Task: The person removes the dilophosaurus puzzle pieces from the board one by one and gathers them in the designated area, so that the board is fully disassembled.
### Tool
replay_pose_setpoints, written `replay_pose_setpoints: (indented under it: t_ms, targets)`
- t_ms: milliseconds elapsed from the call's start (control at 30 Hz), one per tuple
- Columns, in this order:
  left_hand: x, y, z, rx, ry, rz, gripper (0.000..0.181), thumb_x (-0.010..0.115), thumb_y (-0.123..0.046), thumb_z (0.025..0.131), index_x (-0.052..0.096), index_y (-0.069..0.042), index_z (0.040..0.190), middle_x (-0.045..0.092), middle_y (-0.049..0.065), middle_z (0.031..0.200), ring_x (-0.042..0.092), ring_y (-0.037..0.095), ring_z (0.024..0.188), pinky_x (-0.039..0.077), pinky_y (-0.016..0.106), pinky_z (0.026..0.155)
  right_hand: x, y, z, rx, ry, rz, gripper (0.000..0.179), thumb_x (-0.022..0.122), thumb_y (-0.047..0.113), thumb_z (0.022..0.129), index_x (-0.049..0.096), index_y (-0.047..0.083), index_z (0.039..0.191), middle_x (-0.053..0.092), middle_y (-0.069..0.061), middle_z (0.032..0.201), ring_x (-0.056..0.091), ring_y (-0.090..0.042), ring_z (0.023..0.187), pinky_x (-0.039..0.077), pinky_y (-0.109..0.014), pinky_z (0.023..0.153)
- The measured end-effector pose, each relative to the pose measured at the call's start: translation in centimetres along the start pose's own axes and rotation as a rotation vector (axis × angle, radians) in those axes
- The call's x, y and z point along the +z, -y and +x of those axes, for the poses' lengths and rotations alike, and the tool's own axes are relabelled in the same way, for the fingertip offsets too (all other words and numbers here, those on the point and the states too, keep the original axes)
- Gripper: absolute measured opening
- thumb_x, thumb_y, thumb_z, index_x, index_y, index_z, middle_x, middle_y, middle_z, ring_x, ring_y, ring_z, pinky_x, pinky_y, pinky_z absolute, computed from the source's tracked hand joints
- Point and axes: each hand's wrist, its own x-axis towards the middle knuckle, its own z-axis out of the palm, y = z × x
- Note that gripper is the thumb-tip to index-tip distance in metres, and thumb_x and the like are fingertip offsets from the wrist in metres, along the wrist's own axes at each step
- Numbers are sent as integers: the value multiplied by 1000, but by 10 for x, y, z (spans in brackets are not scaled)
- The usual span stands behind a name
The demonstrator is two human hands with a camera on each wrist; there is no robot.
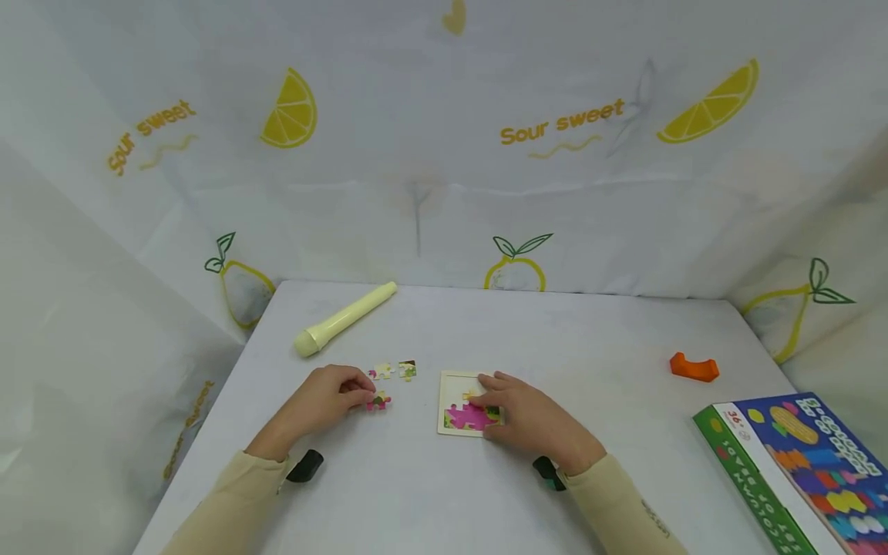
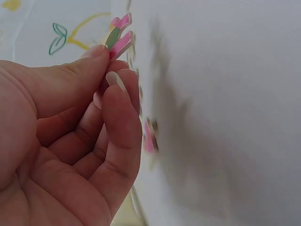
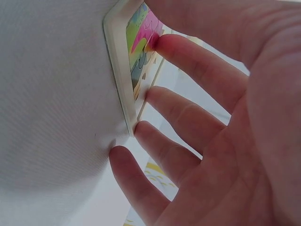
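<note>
My left hand [image 1: 322, 405] pinches a small pink, green and yellow jigsaw piece [image 2: 121, 41] between thumb and fingertips, just above the table. Two loose jigsaw pieces lie beyond it: a pale one with pink [image 1: 383, 371] and a dark-and-yellow one [image 1: 407, 369]. A shallow wooden puzzle tray [image 1: 449, 385] lies flat to the right, partly filled with joined pink and green pieces [image 1: 466, 417]. On the tray's right side rests my right hand [image 1: 530, 416], fingers spread and touching the frame and the pieces inside. It covers part of the tray.
A pale yellow toy microphone [image 1: 347, 317] lies at the back left of the white table [image 1: 416, 493]. At the right are an orange curved block [image 1: 694, 368] and a colourful box [image 1: 798, 470]. A printed white curtain [image 1: 416, 116] hangs behind the back edge.
</note>
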Motion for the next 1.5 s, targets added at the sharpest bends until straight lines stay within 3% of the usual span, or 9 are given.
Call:
replay_pose_setpoints:
  t_ms: [133, 300, 767, 967, 1133, 1400, 1500]
  targets:
    - [-7, 12, -11, -38, -14, 7, 4, 79, -23, 100, 77, -21, 97, 71, -5, 86, 62, 12, 78, 50, 25, 72, 0, -2, -1, -4, -4, -1, 48, 87, 24, 92, 75, 18, 138, 52, -10, 166, 40, -37, 161, 40, -55, 126]
    - [-8, 22, -14, -62, -17, 22, 4, 79, -25, 100, 77, -22, 98, 71, -6, 85, 62, 11, 79, 50, 25, 74, 1, -2, -1, -12, -10, 5, 48, 87, 24, 92, 75, 17, 138, 52, -10, 166, 39, -37, 161, 40, -55, 126]
    - [-10, 23, -15, -57, -44, 42, 6, 80, -27, 99, 77, -23, 97, 71, -7, 86, 62, 10, 81, 49, 26, 76, -1, -1, 0, 12, -36, -12, 49, 90, 29, 89, 77, 20, 136, 54, -8, 165, 44, -33, 158, 40, -53, 126]
    - [-8, 22, -14, -12, -87, 77, 5, 81, -25, 98, 77, -22, 100, 71, -10, 85, 62, 7, 80, 50, 24, 75, -3, -2, -1, 16, -54, -14, 53, 92, 27, 88, 75, 15, 137, 53, -9, 166, 47, -33, 156, 42, -52, 125]
    - [4, -7, 5, 58, -34, 66, 5, 79, -23, 100, 76, -20, 103, 71, -7, 85, 64, 9, 76, 53, 25, 72, -6, -7, -3, 26, -74, -3, 49, 91, 26, 88, 76, 14, 133, 54, -8, 164, 48, -32, 156, 43, -51, 125]
    - [56, -73, 47, 188, 104, 120, 13, 80, -22, 98, 77, -15, 108, 68, -7, 94, 61, 10, 88, 54, 29, 84, -6, -7, -3, 49, -57, 21, 44, 90, 29, 90, 78, 17, 131, 57, -6, 162, 51, -30, 154, 45, -51, 123]
    - [74, -91, 60, 226, 151, 140, 21, 81, -25, 97, 77, -12, 113, 68, -5, 99, 60, 12, 93, 54, 31, 88, -7, -10, -4, 38, -72, 31, 41, 89, 27, 90, 79, 16, 129, 59, -7, 160, 53, -30, 152, 46, -51, 122]
